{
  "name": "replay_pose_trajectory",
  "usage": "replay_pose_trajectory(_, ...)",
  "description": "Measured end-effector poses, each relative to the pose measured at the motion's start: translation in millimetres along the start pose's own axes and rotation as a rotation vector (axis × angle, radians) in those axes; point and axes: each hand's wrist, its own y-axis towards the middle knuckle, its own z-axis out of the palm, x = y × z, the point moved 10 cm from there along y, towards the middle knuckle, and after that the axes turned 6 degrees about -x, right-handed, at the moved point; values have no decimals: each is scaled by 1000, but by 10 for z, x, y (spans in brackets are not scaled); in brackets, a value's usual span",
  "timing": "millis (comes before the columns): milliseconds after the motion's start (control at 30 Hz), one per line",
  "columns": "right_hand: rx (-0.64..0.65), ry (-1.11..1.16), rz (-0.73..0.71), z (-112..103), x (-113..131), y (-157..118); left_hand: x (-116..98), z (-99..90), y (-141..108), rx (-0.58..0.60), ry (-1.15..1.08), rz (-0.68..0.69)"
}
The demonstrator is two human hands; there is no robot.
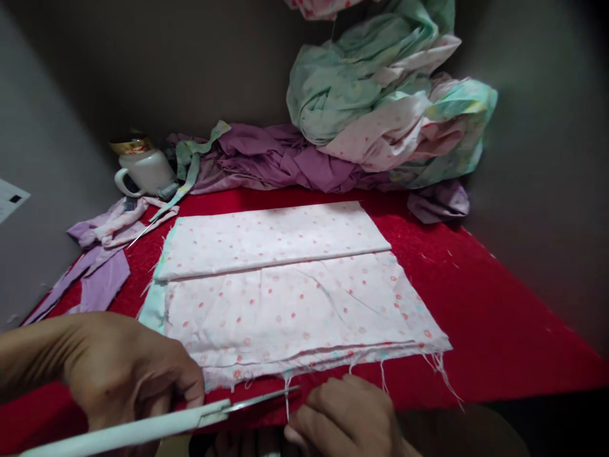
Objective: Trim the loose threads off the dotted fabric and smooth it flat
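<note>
Curling behind a white-handled metal blade [162, 422], the left hand [133, 368] hides any grip. The right hand [345, 416] pinches white thread [287, 401].

- The only view comes from a camera on the person's head, looking forward and down across the desk [514, 317].
- It sits close above the near edge, so the left hand [133, 371] and right hand [345, 419] loom large along the bottom.
- Printed cloth [295, 298] spans the middle.
- The far end reaches the purple cloth [276, 155] and the dark wall [200, 70] behind.
</note>
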Motion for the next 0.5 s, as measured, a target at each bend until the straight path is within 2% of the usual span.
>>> replay_pose_trajectory(100,7,20,-21,9,17,-16,102,107,57,86,-123,-233)
replay_pose_trajectory(200,15,19,-26,10,17,-34,118,117,106,73,-112,-359)
replay_pose_trajectory(300,51,31,-18,17,9,-49,108,62,135,4,-76,-413)
replay_pose_trajectory(367,87,34,-27,35,18,-55,128,84,122,18,-78,-444)
replay_pose_trajectory(500,65,25,-29,27,29,-38,136,70,135,0,-103,-320)
